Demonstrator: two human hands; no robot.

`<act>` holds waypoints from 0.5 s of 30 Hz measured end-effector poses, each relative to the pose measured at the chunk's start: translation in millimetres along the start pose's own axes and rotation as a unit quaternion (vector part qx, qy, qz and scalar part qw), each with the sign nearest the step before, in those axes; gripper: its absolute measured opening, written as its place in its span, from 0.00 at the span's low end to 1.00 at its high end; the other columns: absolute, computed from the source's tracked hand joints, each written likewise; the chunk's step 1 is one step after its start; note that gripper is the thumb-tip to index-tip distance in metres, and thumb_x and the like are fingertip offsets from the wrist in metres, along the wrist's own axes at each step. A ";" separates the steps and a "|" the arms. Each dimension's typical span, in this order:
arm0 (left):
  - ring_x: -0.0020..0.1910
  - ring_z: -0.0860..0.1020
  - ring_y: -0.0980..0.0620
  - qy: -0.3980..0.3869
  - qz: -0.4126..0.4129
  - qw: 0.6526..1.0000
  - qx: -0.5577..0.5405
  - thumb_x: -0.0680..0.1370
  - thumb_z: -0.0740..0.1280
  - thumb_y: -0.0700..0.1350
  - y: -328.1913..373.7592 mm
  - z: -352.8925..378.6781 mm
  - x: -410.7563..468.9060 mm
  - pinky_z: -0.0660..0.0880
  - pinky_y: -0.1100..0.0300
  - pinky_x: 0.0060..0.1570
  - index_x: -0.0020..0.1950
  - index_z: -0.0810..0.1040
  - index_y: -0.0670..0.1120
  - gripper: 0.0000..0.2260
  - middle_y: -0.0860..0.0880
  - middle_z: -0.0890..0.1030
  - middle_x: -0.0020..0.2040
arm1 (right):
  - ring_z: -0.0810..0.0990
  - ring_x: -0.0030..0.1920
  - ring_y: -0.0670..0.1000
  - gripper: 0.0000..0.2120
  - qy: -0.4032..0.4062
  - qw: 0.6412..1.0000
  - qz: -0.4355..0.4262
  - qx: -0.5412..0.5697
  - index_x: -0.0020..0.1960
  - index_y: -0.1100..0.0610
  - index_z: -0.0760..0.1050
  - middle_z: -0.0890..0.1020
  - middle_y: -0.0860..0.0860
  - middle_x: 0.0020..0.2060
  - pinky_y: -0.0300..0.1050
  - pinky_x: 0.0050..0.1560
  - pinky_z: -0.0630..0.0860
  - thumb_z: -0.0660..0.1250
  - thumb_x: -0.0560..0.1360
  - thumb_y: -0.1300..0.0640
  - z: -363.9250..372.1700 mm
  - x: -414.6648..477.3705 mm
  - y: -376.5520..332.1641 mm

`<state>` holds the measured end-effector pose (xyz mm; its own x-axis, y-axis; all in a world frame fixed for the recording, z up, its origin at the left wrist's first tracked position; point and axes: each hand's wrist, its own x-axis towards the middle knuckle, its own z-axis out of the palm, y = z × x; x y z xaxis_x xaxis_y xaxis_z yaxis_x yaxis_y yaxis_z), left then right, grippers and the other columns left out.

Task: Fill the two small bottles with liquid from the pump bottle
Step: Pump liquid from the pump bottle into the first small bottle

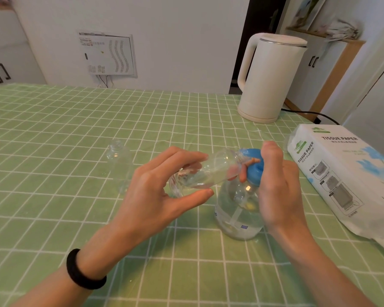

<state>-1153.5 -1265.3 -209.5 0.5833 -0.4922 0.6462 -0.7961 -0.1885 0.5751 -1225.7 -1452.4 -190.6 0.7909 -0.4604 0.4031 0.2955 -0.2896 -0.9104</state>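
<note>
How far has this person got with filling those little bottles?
Nothing looks finished yet. In hand: the left hand holds one small bottle tilted, mouth at the blue head of the pump bottle, which the right hand grips; its fill level is unclear. Left: the second small bottle stands uncapped, seemingly empty.

white wall (175, 29) behind a table (53, 120) in green checked cloth, white cabinet (5, 52) at left
</note>
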 end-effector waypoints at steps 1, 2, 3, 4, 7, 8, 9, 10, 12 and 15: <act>0.55 0.81 0.62 -0.001 0.001 1.000 0.001 0.74 0.77 0.53 -0.3 0.1 0.1 0.75 0.71 0.56 0.66 0.82 0.45 0.23 0.52 0.84 0.55 | 0.81 0.33 0.41 0.29 -0.001 1.000 0.001 0.002 0.24 0.49 0.72 0.86 0.53 0.32 0.31 0.39 0.73 0.53 0.82 0.44 -0.5 0.4 -0.3; 0.55 0.82 0.61 -0.002 0.001 1.000 0.003 0.74 0.77 0.53 -0.5 0.4 -0.1 0.75 0.70 0.56 0.66 0.82 0.45 0.23 0.52 0.84 0.55 | 0.81 0.33 0.42 0.27 -0.003 1.000 0.003 -0.001 0.25 0.50 0.72 0.86 0.53 0.32 0.33 0.39 0.73 0.54 0.80 0.44 -1.0 0.5 -0.6; 0.55 0.82 0.60 -0.003 0.002 1.000 0.004 0.74 0.76 0.53 -0.7 0.7 -0.3 0.76 0.69 0.56 0.66 0.82 0.45 0.23 0.52 0.84 0.55 | 0.81 0.33 0.43 0.27 -0.003 1.000 0.005 -0.006 0.25 0.51 0.72 0.86 0.53 0.32 0.34 0.38 0.73 0.54 0.79 0.44 -1.6 0.7 -0.5; 0.55 0.82 0.59 -0.004 0.001 1.000 0.005 0.74 0.76 0.53 -0.6 1.0 -0.6 0.76 0.69 0.56 0.66 0.82 0.45 0.23 0.52 0.84 0.55 | 0.81 0.33 0.43 0.26 -0.002 1.000 0.007 -0.009 0.25 0.52 0.72 0.87 0.53 0.32 0.34 0.38 0.73 0.53 0.80 0.45 -2.0 0.6 -0.4; 0.55 0.81 0.62 0.000 0.000 1.000 0.004 0.74 0.77 0.53 -0.2 1.5 -0.8 0.75 0.70 0.56 0.66 0.82 0.45 0.23 0.53 0.84 0.54 | 0.79 0.31 0.40 0.28 -0.002 1.000 0.009 -0.009 0.24 0.49 0.72 0.84 0.49 0.29 0.30 0.38 0.72 0.52 0.82 0.47 -1.5 -0.1 -0.9; 0.55 0.81 0.62 0.002 -0.001 1.000 0.001 0.74 0.77 0.52 0.1 1.6 -0.7 0.75 0.71 0.56 0.66 0.82 0.45 0.22 0.52 0.84 0.54 | 0.79 0.31 0.40 0.30 -0.003 1.000 0.005 -0.009 0.24 0.48 0.72 0.84 0.48 0.29 0.28 0.39 0.72 0.51 0.83 0.47 -0.8 -0.3 -1.2; 0.55 0.81 0.62 0.004 -0.002 1.000 -0.001 0.74 0.77 0.52 0.2 1.6 -0.4 0.74 0.71 0.56 0.66 0.82 0.46 0.22 0.52 0.84 0.54 | 0.80 0.32 0.40 0.30 -0.003 1.000 0.001 -0.009 0.24 0.48 0.72 0.84 0.48 0.29 0.28 0.40 0.72 0.51 0.84 0.47 -0.4 -0.3 -1.2; 0.55 0.81 0.62 0.005 -0.002 1.000 -0.001 0.74 0.77 0.52 0.4 1.6 -0.2 0.74 0.72 0.56 0.65 0.82 0.46 0.22 0.52 0.84 0.54 | 0.81 0.33 0.40 0.31 -0.002 1.000 -0.002 -0.009 0.24 0.48 0.72 0.84 0.49 0.30 0.28 0.41 0.72 0.50 0.84 0.47 0.0 -0.3 -1.2; 0.55 0.81 0.63 0.005 -0.001 1.000 0.001 0.74 0.78 0.52 0.5 1.3 -0.3 0.73 0.72 0.56 0.65 0.82 0.46 0.22 0.52 0.84 0.54 | 0.81 0.33 0.40 0.31 0.001 1.000 -0.005 -0.012 0.24 0.47 0.72 0.85 0.49 0.30 0.27 0.41 0.72 0.50 0.85 0.46 0.7 -0.2 -1.2; 0.55 0.81 0.63 0.001 -0.002 1.000 0.003 0.73 0.80 0.51 0.2 0.4 -0.7 0.74 0.72 0.56 0.66 0.82 0.45 0.23 0.52 0.84 0.54 | 0.81 0.32 0.40 0.31 0.001 1.000 -0.005 -0.008 0.24 0.47 0.72 0.84 0.49 0.30 0.27 0.40 0.72 0.51 0.84 0.47 1.0 -0.2 -1.5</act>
<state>-1154.2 -1265.4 -210.0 0.5867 -0.4893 0.6452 -0.7948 -0.1953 0.5746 -1225.7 -1451.0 -189.4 0.7874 -0.4586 0.4119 0.2947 -0.3070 -0.9050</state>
